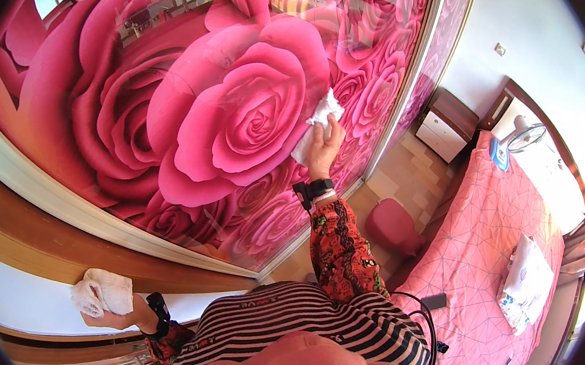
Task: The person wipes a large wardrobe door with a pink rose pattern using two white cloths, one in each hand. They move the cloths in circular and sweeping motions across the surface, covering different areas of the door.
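Note:
A large glossy sliding door panel [242,125] printed with pink roses stands before me, with a window reflected in its surface. My right hand [323,154] is raised to the panel's right part. It presses a crumpled white cloth [326,107] to the surface, and the cloth shows above and to the left of the fingers. Low at the left, my left hand [112,320] holds a folded off-white towel [106,291] near a white surface and a brown wooden edge. Most of the left fingers are hidden by that towel.
On the right is a bed [471,228] with a pink cover, bearing a pillow [529,279] and a small fan [525,138]. A pink stool [394,226] stands between bed and panel. A nightstand [446,127] is at the back. Black cables [425,308] hang by my right side.

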Demonstrator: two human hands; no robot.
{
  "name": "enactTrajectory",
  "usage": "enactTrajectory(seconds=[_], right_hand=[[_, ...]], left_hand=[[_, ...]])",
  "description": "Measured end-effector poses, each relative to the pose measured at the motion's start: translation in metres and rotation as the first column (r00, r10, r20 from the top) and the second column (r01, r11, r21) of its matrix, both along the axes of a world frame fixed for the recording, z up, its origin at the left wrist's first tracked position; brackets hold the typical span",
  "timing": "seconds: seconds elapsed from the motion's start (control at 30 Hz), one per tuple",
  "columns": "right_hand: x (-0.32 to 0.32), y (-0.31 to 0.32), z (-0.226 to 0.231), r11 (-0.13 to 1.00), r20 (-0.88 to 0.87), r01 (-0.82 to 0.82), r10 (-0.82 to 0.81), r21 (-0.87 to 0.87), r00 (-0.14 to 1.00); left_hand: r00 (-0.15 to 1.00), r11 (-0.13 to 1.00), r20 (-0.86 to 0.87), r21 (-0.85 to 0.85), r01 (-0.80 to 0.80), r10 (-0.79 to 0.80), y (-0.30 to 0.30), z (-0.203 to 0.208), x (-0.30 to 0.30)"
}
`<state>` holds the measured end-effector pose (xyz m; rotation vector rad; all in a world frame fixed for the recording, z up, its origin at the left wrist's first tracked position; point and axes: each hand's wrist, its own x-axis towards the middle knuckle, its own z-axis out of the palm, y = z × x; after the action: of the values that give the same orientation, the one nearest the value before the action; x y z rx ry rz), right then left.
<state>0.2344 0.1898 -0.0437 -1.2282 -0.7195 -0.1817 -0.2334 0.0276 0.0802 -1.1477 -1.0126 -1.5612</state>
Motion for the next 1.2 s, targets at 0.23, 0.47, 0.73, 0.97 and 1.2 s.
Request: enactTrajectory(seconds=[0.23, 0.47, 0.73, 0.97, 1.2], right_hand=[[0.015, 0.011, -0.059, 0.981, -0.639, -0.172, 0.192, 0.094, 0.745], [-0.018, -0.009, 0.065, 0.993, -0.058, -0.097, 0.101, 0.069, 0.993], [-0.055, -0.024, 0.153, 0.933, 0.459, -0.275, 0.145, 0.231, 0.877], [0.010, -0.002, 0.096, 0.979, 0.270, -0.134, 0.090, 0.151, 0.959], [0.068, 0.021, -0.028, 0.999, -0.219, -0.043, 0.040, -0.010, 0.975]], left_hand=[[0.989, 0.995, -0.118, -0.013, -0.096, 0.094, -0.009, 0.030, 0.020], [0.910, 0.948, -0.280, -0.001, -0.317, 0.304, -0.019, 0.036, 0.034], [0.974, 1.000, -0.224, -0.005, -0.026, 0.024, 0.030, 0.012, 0.092], [0.967, 0.993, -0.230, -0.059, 0.101, -0.112, 0.077, 0.011, 0.121], [0.970, 0.995, -0.243, -0.102, -0.020, -0.005, 0.089, -0.001, 0.122]])
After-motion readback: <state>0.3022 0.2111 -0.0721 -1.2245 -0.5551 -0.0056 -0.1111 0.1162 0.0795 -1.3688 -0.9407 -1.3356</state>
